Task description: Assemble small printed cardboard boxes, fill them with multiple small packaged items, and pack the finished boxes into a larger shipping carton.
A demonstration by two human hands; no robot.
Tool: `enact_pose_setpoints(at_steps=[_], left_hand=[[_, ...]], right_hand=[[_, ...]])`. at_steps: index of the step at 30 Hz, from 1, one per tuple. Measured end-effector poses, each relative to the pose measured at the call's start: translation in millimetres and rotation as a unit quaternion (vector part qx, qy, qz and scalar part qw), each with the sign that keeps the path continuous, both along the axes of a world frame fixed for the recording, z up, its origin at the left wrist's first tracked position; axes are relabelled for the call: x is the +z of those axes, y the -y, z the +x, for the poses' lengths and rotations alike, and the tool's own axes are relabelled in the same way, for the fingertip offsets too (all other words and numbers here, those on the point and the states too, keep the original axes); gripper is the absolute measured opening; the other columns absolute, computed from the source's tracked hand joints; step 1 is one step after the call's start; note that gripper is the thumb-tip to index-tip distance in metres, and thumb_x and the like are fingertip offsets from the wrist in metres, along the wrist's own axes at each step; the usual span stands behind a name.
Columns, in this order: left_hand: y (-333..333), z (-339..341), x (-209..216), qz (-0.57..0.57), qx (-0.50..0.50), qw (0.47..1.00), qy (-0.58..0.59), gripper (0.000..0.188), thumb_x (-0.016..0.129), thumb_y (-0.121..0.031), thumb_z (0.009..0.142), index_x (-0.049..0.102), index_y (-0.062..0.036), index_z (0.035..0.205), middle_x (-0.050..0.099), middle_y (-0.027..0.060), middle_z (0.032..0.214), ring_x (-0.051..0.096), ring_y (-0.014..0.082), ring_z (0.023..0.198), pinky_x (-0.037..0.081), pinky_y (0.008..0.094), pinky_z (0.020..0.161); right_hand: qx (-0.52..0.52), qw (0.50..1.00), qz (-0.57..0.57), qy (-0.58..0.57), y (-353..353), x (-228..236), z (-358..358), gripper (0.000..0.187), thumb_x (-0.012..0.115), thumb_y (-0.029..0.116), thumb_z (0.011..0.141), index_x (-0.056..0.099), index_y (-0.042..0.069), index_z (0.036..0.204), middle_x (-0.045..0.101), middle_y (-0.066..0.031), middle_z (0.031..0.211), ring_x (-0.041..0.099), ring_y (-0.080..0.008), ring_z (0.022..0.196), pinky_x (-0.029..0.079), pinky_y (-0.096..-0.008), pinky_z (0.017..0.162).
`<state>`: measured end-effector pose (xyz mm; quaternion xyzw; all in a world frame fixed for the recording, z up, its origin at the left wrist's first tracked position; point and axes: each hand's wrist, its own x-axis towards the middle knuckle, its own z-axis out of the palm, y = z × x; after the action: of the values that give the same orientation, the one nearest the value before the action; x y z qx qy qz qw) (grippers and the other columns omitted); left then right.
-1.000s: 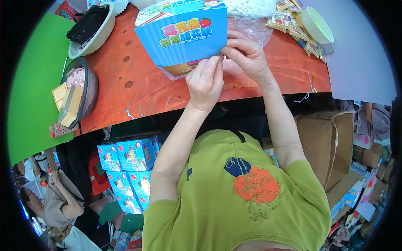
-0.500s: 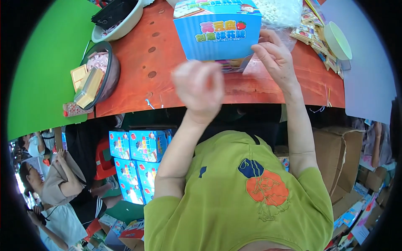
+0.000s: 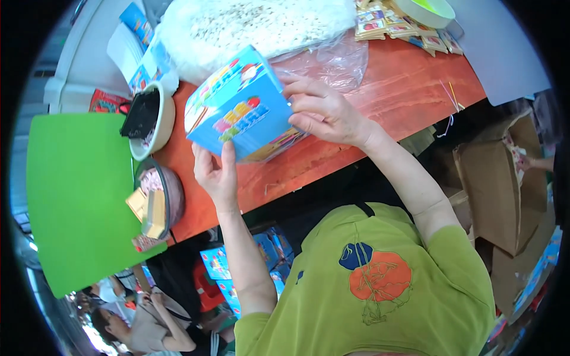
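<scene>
A blue cardboard box (image 3: 252, 133) with colourful printing is held tilted above the red tabletop. My left hand (image 3: 217, 175) grips its lower left edge, the thumb pressed on the printed front and the fingers behind. On the other side, my right hand (image 3: 326, 113) holds the box's right edge between thumb and fingers. What is inside the box does not show. Just behind it lies a large clear plastic bag (image 3: 249, 26) full of small white pieces.
To the left stand a dark bowl (image 3: 174, 193) with pink pieces and plastic trays, and a cream basin (image 3: 166, 124) beside a green board (image 3: 77, 196). Flat packets (image 3: 380, 24) and a pale green bowl (image 3: 424, 12) lie back right. Blue boxes (image 3: 217, 264) are stacked below, near a brown carton (image 3: 496, 184).
The view has swung, and the box sits tilted further left in it. My left hand, blurred and apart from the box before, now grips its lower left side; my right hand stays on it.
</scene>
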<state>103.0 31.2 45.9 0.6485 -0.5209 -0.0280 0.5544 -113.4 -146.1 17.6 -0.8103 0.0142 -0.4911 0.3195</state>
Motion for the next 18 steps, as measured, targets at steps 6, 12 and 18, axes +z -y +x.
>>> enact_pose_setpoints(at_steps=[6, 12, 18], left_hand=[[-7.1, 13.6, -6.6, 0.035, 0.018, 0.997, -0.062, 0.032, 0.064, -0.015, 0.1, 0.064, 0.0084, 0.122, 0.068, 0.0114, 0.119, 0.063, 0.0155, 0.104, 0.049, 0.0311, 0.094], [-3.6, 9.1, -11.8, -0.018, 0.009, 0.996, -0.089, 0.055, 0.059, -0.038, 0.103, 0.056, 0.0082, 0.134, 0.065, 0.0152, 0.127, 0.061, 0.0202, 0.116, 0.048, 0.0351, 0.101], [9.3, 6.9, 7.0, -0.103, -0.078, 0.934, -0.332, 0.055, 0.049, -0.038, 0.107, 0.049, 0.0056, 0.142, 0.06, 0.019, 0.138, 0.057, 0.0277, 0.13, 0.046, 0.0414, 0.108]], right_hand=[[0.001, 1.0, 0.016, -0.01, 2.0, 4.2, 6.3, 0.028, 0.071, 0.028, 0.094, 0.066, 0.001, 0.096, 0.063, -0.0153, 0.119, 0.06, -0.0352, 0.123, 0.05, -0.0465, 0.102], [-0.029, 0.999, 0.016, 0.02, 9.0, 10.1, 18.4, 0.039, 0.064, 0.038, 0.1, 0.066, 0.0, 0.112, 0.063, -0.0142, 0.118, 0.061, -0.0346, 0.116, 0.05, -0.0435, 0.1], [0.039, 0.955, 0.292, 0.033, 31.2, -4.8, 39.6, 0.023, 0.058, 0.016, 0.104, 0.067, 0.0, 0.118, 0.067, -0.0106, 0.115, 0.066, -0.021, 0.105, 0.052, -0.0315, 0.092]])
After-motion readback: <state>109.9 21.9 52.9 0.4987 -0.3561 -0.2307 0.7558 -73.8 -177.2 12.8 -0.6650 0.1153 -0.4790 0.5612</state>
